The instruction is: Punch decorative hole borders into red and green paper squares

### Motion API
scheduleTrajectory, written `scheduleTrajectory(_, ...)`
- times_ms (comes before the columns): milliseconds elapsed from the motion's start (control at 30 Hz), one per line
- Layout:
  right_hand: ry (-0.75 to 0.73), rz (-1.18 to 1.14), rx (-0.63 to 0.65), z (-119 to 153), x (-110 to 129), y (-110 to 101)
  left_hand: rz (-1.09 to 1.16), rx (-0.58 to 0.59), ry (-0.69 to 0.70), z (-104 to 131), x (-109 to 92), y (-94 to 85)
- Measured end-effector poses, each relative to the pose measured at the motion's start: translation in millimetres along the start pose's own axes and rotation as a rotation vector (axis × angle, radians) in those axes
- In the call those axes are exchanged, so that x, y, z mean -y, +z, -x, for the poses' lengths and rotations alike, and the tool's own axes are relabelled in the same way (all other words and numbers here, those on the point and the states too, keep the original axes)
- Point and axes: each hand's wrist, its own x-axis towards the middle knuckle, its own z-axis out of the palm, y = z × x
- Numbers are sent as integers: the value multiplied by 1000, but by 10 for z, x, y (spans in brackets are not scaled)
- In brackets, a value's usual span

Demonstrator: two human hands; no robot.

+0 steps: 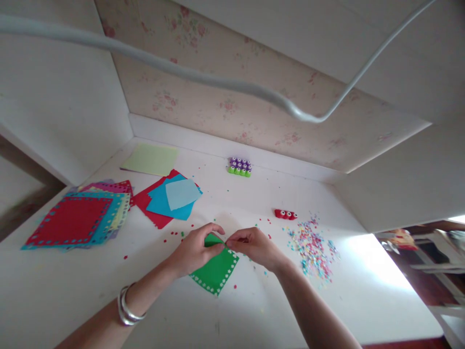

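A green sheet of paper (217,272) with star-shaped holes along its lower edges is held just over the white table. My left hand (198,249) grips its upper left part, thumb on top, and the paper bends up between thumb and fingers. My right hand (252,246) is pinched at the sheet's upper right edge, its fingertips almost meeting my left thumb. Any small piece between those fingertips is hidden. Tiny red and green paper bits (173,233) lie scattered around the hands.
Punched sheets (72,220) are stacked at left, beside red and blue sheets (170,206) and pale green paper (150,159). Purple and green craft punches with eye shapes (240,166) stand at the back; a red set (285,214) lies nearer. Confetti (315,249) is heaped right. A white cable (218,82) hangs across above.
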Motion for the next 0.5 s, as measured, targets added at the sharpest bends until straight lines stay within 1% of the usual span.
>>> scheduleTrajectory(167,-12,7,9,4,-5,10,-17,0,-10,12,-21,-8)
scheduleTrajectory(300,0,48,19,10,-13,18,-29,0,-6,10,-42,-9)
scheduleTrajectory(500,-19,111,30,13,-11,27,-42,-5,-8,3,-33,4)
